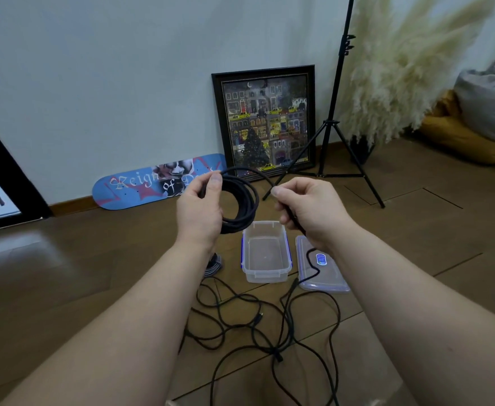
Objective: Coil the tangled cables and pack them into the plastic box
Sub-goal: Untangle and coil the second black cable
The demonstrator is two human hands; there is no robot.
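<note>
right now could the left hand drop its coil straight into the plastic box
Probably yes. The left hand holds the black coil just above and beside the open plastic box, whose lid lies off to the side. But the right hand grips the uncoiled tail.

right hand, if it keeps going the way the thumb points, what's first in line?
Probably the black coil gripped by the left hand. The right hand pinches the cable's free run, thumb aimed left toward the coil. Depth is unclear from one view.
</note>
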